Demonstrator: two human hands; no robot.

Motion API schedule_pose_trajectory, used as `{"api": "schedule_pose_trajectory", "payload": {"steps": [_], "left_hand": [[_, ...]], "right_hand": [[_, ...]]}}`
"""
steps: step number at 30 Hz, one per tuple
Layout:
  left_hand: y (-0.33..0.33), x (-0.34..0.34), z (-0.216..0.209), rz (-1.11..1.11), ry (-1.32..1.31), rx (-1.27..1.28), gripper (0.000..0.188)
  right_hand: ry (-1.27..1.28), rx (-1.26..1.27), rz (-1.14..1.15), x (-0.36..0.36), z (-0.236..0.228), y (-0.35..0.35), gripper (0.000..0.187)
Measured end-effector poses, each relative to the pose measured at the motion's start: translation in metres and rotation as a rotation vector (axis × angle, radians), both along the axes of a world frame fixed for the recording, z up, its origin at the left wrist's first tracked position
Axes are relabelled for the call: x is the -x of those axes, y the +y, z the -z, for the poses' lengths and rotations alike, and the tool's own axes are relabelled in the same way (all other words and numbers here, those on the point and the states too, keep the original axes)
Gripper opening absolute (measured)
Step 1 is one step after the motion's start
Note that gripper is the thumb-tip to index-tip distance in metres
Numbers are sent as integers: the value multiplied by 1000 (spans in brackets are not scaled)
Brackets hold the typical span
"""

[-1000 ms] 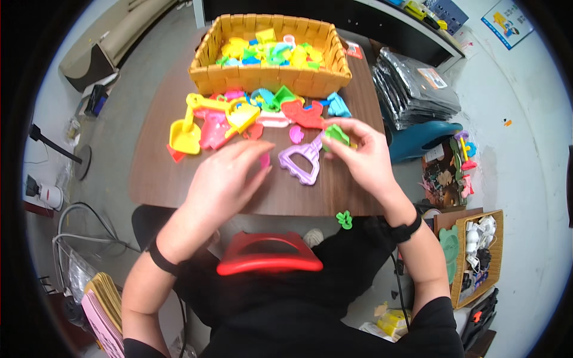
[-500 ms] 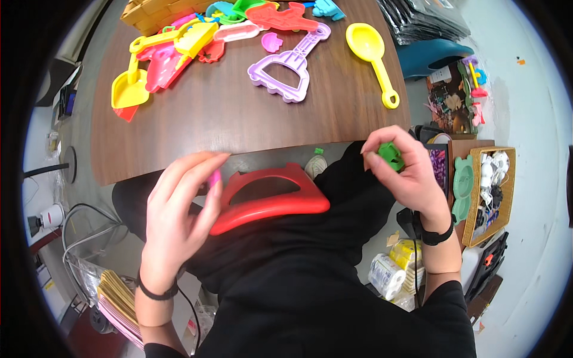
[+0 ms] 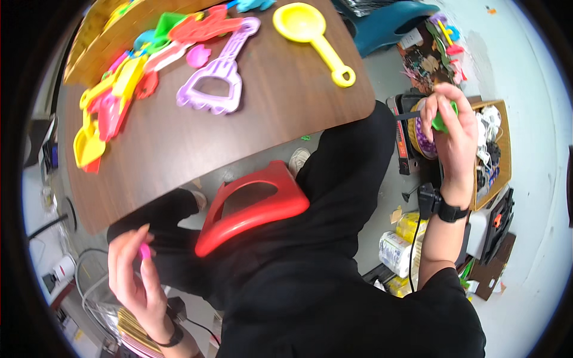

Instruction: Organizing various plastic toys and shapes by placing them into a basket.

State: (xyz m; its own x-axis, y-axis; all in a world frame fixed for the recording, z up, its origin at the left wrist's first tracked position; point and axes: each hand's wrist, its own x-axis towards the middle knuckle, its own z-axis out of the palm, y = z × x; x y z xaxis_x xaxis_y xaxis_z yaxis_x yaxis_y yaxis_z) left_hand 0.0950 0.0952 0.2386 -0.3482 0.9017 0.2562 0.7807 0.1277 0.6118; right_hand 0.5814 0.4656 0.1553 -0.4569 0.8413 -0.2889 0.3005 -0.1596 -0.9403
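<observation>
My left hand (image 3: 134,277) is low on the left, beside my thigh. Its fingers are closed on a small pink piece (image 3: 145,250), mostly covered by the fingertips. Raised at the far right, my right hand (image 3: 455,134) grips a small green plastic piece (image 3: 440,121); its full shape is hidden. Across my lap lies a red plastic frame (image 3: 253,219) with a large rounded opening, touched by neither hand. On the brown table (image 3: 197,149) are a purple toy rake (image 3: 224,71) and a yellow toy spoon (image 3: 319,42).
A woven basket (image 3: 98,45) stands at the table's far left, with several colourful sand toys beside it, including a yellow shovel (image 3: 89,143). Right of me are a box of white items (image 3: 504,155) and wrapped packs (image 3: 397,253) on the floor. Cables hang at the lower left.
My hands have moved apart, the left down and to the left, the right up and to the right. Each keeps its piece. The view has shifted, so the table appears further left and tilted.
</observation>
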Motion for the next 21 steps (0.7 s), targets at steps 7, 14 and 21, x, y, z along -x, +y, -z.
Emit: {"api": "schedule_pose_trajectory", "payload": {"steps": [7, 14, 21], "left_hand": [[1, 28, 7, 41, 87, 63, 50], [31, 42, -36, 67, 112, 25, 10], [81, 48, -71, -33, 268, 78, 47]], "right_hand": [[-108, 113, 116, 14, 102, 55, 29], [-318, 89, -32, 28, 389, 70, 36], [-698, -48, -510, 125, 365, 55, 26]]}}
